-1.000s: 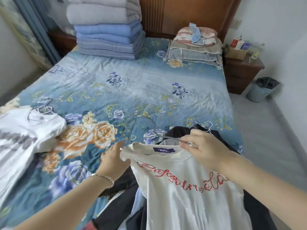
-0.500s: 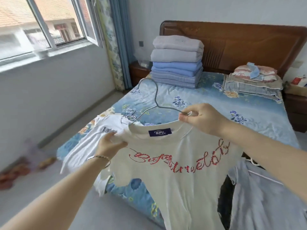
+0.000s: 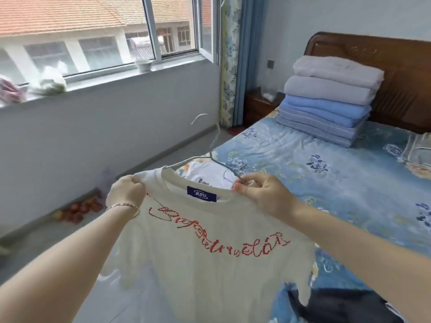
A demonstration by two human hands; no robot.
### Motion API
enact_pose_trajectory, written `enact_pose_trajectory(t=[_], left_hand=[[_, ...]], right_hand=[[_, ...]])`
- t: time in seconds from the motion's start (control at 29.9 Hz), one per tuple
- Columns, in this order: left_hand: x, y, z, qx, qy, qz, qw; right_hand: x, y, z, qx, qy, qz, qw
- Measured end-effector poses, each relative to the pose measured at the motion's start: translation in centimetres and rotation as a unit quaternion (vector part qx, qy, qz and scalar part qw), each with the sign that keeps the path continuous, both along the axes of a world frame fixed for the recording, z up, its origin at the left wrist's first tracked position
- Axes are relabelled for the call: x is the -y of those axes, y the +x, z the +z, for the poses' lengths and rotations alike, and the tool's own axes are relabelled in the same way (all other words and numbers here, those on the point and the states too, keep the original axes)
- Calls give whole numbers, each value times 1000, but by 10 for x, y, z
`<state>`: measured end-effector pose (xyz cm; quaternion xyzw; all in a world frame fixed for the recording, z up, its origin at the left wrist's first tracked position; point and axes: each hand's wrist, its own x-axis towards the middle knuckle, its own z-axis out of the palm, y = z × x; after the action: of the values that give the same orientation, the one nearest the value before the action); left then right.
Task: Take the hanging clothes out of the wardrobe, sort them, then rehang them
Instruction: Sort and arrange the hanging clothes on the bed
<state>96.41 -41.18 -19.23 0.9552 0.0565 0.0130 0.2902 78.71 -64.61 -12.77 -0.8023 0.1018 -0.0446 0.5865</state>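
Two hands hold one cream shirt up in the air, over the floor just beside the bed. Far left, a windowsill carries a bag, with a cup further along. Left hand, bracelet on the wrist, has its fingers curled tight and clamped on the shirt's left shoulder. The shirt hangs loose below the hands, red script across the chest facing the camera, blue label showing inside the collar. A wire hanger stands above the collar, hook up and tilted. Its left arm is tucked into the collar; its right arm runs out to the right hand. That hand's thumb and fingers are pressed together, pinching the wire end and the collar edge. A white shirt lies on the bed behind the collar. A curtain hangs by the window, nightstand beside it. Folded blankets are stacked on the bed against the headboard. A dark garment lies on the bed, bottom right.
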Motion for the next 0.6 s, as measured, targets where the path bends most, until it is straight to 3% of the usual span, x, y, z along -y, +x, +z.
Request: enact_pose_trajectory(t=[0.13, 0.2, 0.4, 0.6], left_hand=[[13, 67, 34, 62, 49, 34, 996], [23, 99, 40, 91, 66, 20, 993], [73, 185, 1, 97, 163, -48, 981], [144, 277, -83, 6, 44, -64, 997]], right_hand=[[12, 68, -6, -7, 134, -23, 991], [26, 99, -17, -16, 158, -47, 986], [82, 183, -93, 7, 81, -133, 988], [130, 261, -192, -14, -20, -258, 966]])
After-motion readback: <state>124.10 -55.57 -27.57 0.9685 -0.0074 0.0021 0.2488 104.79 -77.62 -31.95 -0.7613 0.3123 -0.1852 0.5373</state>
